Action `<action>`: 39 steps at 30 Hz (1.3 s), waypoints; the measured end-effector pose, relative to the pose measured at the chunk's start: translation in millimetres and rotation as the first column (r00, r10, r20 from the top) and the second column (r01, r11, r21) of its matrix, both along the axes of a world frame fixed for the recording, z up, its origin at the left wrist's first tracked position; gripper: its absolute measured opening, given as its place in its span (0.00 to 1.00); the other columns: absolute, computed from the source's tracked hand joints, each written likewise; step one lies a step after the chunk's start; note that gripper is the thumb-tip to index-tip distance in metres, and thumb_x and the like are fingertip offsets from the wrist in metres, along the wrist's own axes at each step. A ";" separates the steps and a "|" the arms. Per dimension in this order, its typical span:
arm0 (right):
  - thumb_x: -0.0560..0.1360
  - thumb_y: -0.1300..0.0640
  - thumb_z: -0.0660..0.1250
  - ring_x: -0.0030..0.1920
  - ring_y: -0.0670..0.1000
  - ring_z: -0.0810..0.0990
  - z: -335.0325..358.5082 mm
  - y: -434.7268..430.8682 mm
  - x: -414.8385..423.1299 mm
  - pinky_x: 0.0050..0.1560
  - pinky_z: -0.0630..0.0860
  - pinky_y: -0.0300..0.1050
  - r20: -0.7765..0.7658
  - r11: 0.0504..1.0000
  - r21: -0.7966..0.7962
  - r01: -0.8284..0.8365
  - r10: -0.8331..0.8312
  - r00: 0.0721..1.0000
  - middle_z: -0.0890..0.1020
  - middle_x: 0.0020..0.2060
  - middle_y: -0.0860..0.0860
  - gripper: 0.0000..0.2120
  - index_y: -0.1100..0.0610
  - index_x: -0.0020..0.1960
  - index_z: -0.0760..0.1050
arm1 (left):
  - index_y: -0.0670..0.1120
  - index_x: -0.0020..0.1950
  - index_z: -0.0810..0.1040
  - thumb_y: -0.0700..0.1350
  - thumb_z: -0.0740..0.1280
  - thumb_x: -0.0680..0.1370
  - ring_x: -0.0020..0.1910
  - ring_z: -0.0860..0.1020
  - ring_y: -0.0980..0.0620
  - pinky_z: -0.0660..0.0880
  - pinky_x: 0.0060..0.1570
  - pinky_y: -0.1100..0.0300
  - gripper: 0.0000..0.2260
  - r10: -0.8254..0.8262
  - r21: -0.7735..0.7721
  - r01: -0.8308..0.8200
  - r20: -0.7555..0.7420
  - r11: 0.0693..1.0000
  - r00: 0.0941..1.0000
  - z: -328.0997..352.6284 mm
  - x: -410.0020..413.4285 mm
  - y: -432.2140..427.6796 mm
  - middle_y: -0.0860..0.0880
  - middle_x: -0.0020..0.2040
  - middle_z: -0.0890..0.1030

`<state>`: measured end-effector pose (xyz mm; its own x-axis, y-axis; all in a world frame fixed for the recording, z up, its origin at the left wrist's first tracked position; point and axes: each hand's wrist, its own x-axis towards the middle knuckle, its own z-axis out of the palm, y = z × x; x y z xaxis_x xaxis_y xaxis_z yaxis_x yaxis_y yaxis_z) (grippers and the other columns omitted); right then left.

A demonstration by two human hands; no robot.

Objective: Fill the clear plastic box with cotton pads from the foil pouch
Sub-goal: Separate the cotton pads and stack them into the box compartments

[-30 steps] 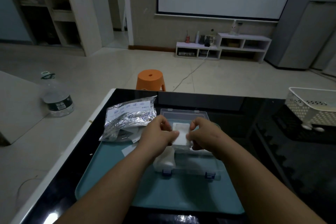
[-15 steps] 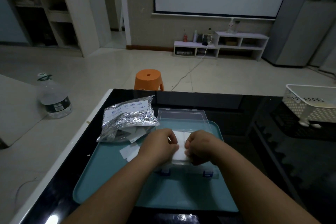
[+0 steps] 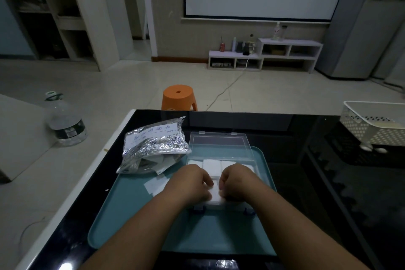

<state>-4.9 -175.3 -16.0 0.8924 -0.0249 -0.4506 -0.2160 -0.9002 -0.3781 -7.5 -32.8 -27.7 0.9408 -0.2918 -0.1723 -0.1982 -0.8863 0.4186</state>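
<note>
At the left of the counter [image 3: 70, 226] the foil pouch [image 3: 153, 144] lies on its side with its open end facing the middle of the teal tray [image 3: 131, 226], probably to keep each reach short. A few loose squares [image 3: 155, 185] have spilled out beside it. Next comes our left hand [image 3: 190, 184], fingers curled narrow, pinching one edge of the cotton pads [image 3: 215, 195]. Our right hand [image 3: 237, 182] pinches the other edge the same way. We judge this two-sided hold keeps the soft stack square as it seats in the near row of the clear plastic box [image 3: 225, 206]. Behind our knuckles a far row [image 3: 211, 166] is already in, and the lid [image 3: 219, 141] lies open at the back. A second ago we held these pads up over the box; now they sit low by its front wall.
</note>
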 end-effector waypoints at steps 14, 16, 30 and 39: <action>0.73 0.57 0.73 0.54 0.51 0.81 12.6 -0.4 -2.2 0.60 0.78 0.47 0.002 0.987 -0.041 -0.158 0.158 0.987 0.82 0.56 0.50 0.14 0.49 0.58 0.82 | 0.53 0.57 0.83 0.47 0.71 0.74 0.51 0.79 0.51 0.72 0.46 0.61 0.12 -0.038 0.012 0.037 0.052 0.999 0.998 -5.0 2.1 0.3 0.50 0.54 0.81; 0.73 0.57 0.73 0.54 0.52 0.81 12.0 -1.3 1.1 0.60 0.78 0.50 0.027 0.987 -0.046 -0.151 0.153 0.988 0.83 0.54 0.51 0.12 0.51 0.56 0.84 | 0.52 0.56 0.83 0.45 0.68 0.76 0.51 0.79 0.53 0.72 0.47 0.62 0.11 -0.041 -0.034 0.043 0.049 0.999 0.998 -2.8 2.1 3.5 0.51 0.54 0.82; 0.73 0.61 0.66 0.48 0.50 0.81 19.3 6.2 6.9 0.51 0.80 0.47 0.283 0.976 0.211 -0.047 -0.015 0.959 0.84 0.46 0.51 0.07 0.55 0.47 0.83 | 0.55 0.36 0.79 0.32 0.63 0.71 0.46 0.80 0.52 0.79 0.50 0.52 0.18 0.308 -0.312 -0.300 -0.023 0.902 0.951 8.2 23.2 71.2 0.54 0.42 0.83; 0.74 0.61 0.64 0.49 0.48 0.79 9.8 20.1 1.5 0.49 0.76 0.41 0.310 0.970 0.220 -0.102 0.030 0.950 0.82 0.50 0.48 0.11 0.46 0.48 0.80 | 0.50 0.44 0.76 0.57 0.72 0.70 0.43 0.77 0.49 0.71 0.42 0.59 0.12 0.306 0.195 -0.316 0.077 0.929 0.949 -3.4 14.6 85.7 0.48 0.46 0.80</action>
